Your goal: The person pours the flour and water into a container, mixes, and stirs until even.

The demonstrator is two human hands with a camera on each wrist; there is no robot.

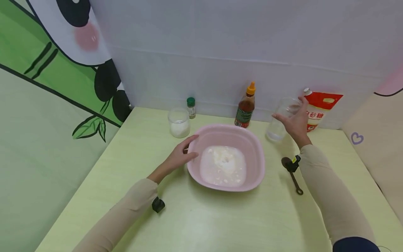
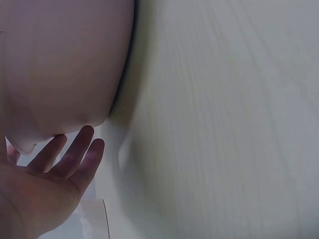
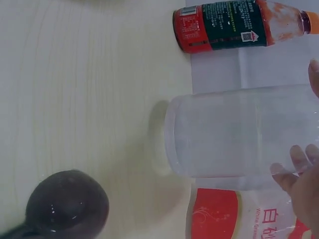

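Note:
My left hand (image 1: 179, 155) holds the pink basin (image 1: 258, 150) at its left side, thumb over the rim and fingers against the outer wall. In the left wrist view, fingertips (image 2: 87, 130) touch that wall. Inside the basin lies cloudy white liquid (image 1: 225, 168) with pale clumps and a white mound. At the back right, my right hand (image 1: 296, 122) grips a tall clear container (image 1: 277, 129) near its top, thumb on one side and fingers on the other. The right wrist view shows the clear container (image 3: 214, 134) sideways, its base close to the tabletop.
Behind the basin stand a glass jar of white powder (image 1: 179, 127), a green-capped shaker (image 1: 191, 108) and an orange-capped sauce bottle (image 1: 244, 112). A red-and-white sugar pouch (image 1: 318, 110) leans by the wall beside the right hand. A dark ladle (image 1: 292, 175) lies on the table (image 1: 204, 224).

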